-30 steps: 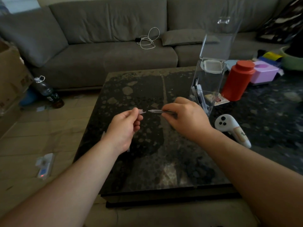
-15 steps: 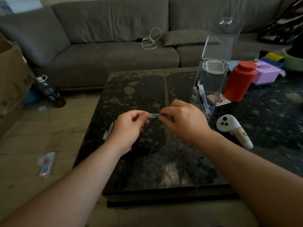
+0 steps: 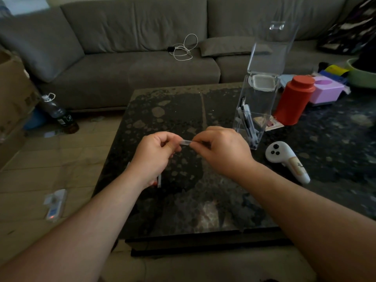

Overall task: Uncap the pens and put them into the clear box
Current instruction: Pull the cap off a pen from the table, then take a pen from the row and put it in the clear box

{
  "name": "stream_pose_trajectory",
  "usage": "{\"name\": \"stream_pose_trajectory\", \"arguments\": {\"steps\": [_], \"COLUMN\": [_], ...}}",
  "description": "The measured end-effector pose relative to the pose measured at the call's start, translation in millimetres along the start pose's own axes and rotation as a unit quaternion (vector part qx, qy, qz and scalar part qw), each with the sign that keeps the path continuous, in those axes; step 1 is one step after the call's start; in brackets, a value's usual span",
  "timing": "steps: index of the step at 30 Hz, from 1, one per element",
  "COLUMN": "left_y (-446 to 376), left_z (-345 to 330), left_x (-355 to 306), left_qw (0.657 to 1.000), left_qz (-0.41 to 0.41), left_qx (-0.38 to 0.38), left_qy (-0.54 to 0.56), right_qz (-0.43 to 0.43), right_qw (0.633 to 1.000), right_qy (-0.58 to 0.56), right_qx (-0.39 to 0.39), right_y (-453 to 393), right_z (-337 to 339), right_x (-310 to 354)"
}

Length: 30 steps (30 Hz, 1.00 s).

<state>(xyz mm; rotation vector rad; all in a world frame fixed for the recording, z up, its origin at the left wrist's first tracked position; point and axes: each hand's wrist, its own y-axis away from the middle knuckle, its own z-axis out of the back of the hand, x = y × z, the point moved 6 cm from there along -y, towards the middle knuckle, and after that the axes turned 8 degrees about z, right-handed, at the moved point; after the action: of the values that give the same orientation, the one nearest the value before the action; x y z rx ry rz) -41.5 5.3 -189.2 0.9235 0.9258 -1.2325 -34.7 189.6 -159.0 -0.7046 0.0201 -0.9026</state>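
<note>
Task partly done: a few pens already stand slanted inside the clear box, at about 2 o'clock from the hands. Exact count hard to tell, maybe 2 or 3. The 1 pen in work is held level between both hands over the counter. Left hand has its fingers curled round the left end, right hand pinches the right end; only a short translucent stretch shows between them. Whether the cap is on or off just now I cannot tell, the fingers hide the joint.

Left to do, as I judge it: get this pen free of its cap and drop it in the box. At least 1 more pen-like stick lies on the counter under the left wrist, at 7 o'clock from the hands, mostly hidden.

Materials: box is tall, square-sided clear hard plastic, hinged lid standing open upward. Pens thin, straight, frosted plastic barrels with dark parts. Counter is dark polished stone, speckled, glossy. A red cylinder can sits at 3 o'clock of the box, a white rounded controller at 5 o'clock of it.
</note>
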Motion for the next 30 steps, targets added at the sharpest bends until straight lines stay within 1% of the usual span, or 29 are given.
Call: {"name": "stream_pose_trajectory", "arguments": {"steps": [3,5,7,8,9,10,11,12,13,14,15,16,17,18,20,24,27,30], "left_y": [3,5,9,11,12,11,10,8,8,8,9,10,12,13,13,15,15,15], "left_z": [-3,-8,-17,-20,-21,-21,-20,-19,-18,-17,-17,-18,-20,-21,-24,-31,-34,-35], "left_x": [0,-2,-3,-5,-5,-5,-4,-5,-6,-6,-6,-6,-7,-8,-6,-6,-6,-4], "left_qw": [0.999,0.997,0.991,0.988,0.987,0.988,0.990,0.991,0.990,0.989,0.985,0.980,0.976,0.974,0.973,0.964,0.959,0.951], "left_qz": [-0.011,-0.034,-0.050,-0.051,-0.049,-0.047,-0.043,-0.037,-0.031,-0.027,-0.027,-0.032,-0.038,-0.044,-0.049,-0.056,-0.070,-0.066], "left_qx": [-0.012,-0.009,0.011,0.018,0.023,0.025,0.027,0.029,0.030,0.030,0.032,0.035,0.041,0.048,0.068,0.084,0.086,0.106], "left_qy": [-0.032,-0.072,-0.120,-0.143,-0.150,-0.142,-0.131,-0.126,-0.131,-0.145,-0.168,-0.193,-0.212,-0.217,-0.214,-0.245,-0.259,-0.283], "right_qz": [0.005,0.014,0.021,0.022,0.017,0.004,-0.023,-0.063,-0.107,-0.145,-0.174,-0.191,-0.199,-0.203,-0.209,-0.226,-0.248,-0.259], "right_qw": [1.000,0.996,0.984,0.978,0.977,0.982,0.990,0.995,0.993,0.983,0.971,0.962,0.959,0.960,0.965,0.972,0.967,0.959], "right_qy": [0.003,0.028,0.080,0.085,0.068,0.032,-0.007,-0.034,-0.051,-0.062,-0.065,-0.060,-0.040,-0.015,0.024,0.035,0.065,0.084], "right_qx": [0.028,0.083,0.161,0.189,0.200,0.183,0.137,0.065,-0.018,-0.094,-0.152,-0.187,-0.198,-0.193,-0.157,-0.064,0.011,0.075], "right_y": [-2,-3,0,2,0,-3,-9,-15,-19,-20,-18,-15,-12,-8,0,5,7,8], "right_z": [3,2,-6,-8,-4,6,22,43,66,87,103,113,116,115,106,86,74,65], "right_x": [-3,-5,-3,-3,-5,-7,-13,-25,-40,-54,-68,-78,-85,-92,-105,-115,-120,-126]}}
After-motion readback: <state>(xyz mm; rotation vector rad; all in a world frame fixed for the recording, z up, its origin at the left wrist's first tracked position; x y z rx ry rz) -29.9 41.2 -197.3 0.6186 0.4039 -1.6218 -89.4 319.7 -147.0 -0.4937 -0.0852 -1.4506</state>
